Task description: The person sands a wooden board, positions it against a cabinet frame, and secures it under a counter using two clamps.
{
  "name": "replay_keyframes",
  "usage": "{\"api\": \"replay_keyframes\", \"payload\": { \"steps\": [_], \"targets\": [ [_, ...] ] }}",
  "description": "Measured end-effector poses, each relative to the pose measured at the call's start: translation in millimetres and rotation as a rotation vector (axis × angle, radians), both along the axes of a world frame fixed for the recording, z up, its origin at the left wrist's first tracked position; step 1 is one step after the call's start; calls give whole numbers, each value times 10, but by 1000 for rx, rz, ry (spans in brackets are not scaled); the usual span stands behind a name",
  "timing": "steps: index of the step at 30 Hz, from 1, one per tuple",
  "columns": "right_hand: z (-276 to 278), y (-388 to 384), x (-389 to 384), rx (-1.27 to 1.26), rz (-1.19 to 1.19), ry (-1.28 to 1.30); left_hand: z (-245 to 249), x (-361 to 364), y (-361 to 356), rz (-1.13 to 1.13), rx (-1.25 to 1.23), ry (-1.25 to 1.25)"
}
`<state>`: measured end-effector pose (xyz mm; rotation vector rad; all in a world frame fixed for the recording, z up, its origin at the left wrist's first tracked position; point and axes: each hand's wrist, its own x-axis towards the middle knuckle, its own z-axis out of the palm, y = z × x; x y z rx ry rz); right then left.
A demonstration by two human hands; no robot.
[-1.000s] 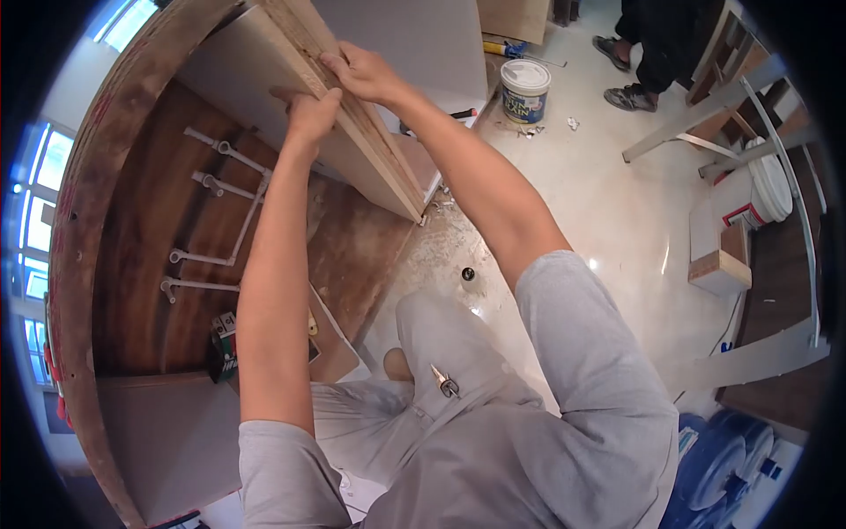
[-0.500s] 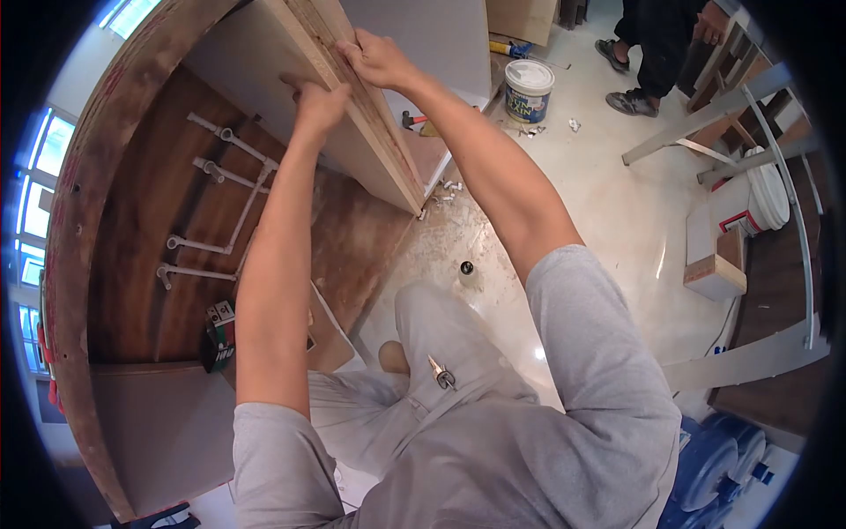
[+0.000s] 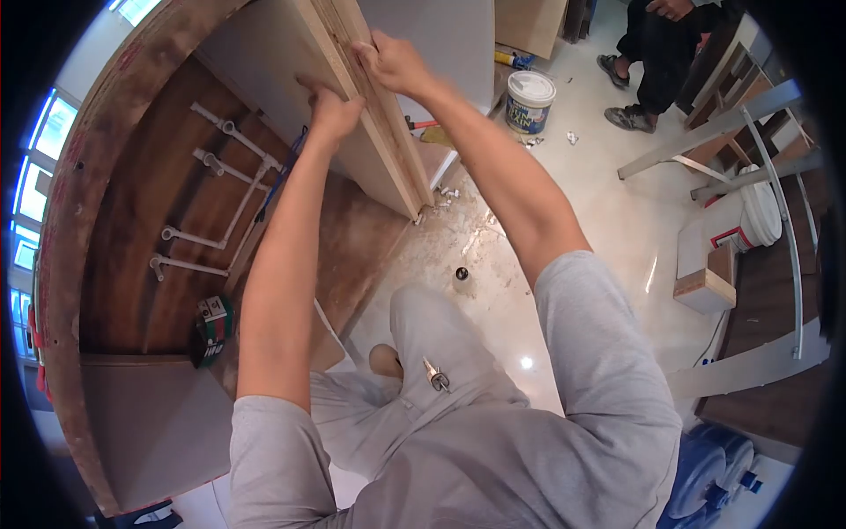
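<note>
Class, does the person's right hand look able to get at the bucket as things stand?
Probably yes, if the right hand leaves the board: nothing seems to block the bucket's near side.

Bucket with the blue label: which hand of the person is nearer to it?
Right. The right hand, on the wooden panel, is left of the bucket in the picture; the left hand, on the panel, is farther left.

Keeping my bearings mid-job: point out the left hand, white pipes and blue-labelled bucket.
Left hand (image 3: 333, 116), head view: back of the hand.
White pipes (image 3: 247, 179), head view: a straight length.
Blue-labelled bucket (image 3: 529, 108), head view: its side, below the lid.
</note>
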<state>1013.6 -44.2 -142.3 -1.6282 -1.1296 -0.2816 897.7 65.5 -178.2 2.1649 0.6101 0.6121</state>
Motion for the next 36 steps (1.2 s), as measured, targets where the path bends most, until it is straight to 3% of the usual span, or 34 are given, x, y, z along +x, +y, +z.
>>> {"api": "replay_keyframes", "payload": {
  "steps": [6, 12, 18, 20, 22, 25, 28, 31, 36],
  "targets": [
    [-157, 201, -175, 283, -19, 273, 59, 17, -24, 56, -17, 44],
    [-200, 348, -218, 404, -81, 258, 57, 15, -48, 40, 44, 1],
    [-153, 248, -143, 261, -12, 243, 126, -5, -178, 95, 132, 39],
    [-177, 300, -190, 413, -40, 169, 149, -8, -242, 139, 78, 20],
    [-126, 285, -227, 244, -104, 247, 238, -9, -246, 173, 57, 20],
    [-105, 209, -250, 271, 8, 283, 167, 2, -230, 240, 85, 75],
    [-108, 83, -240, 111, 101, 288, 166, -45, -189, 185, 42, 17],
    [-100, 84, -353, 201, 171, 140, 159, -34, -202, 204, 57, 20],
    [-84, 145, -452, 152, 58, 180, -88, -52, -68, 160, 193, 14]
  ]
}}
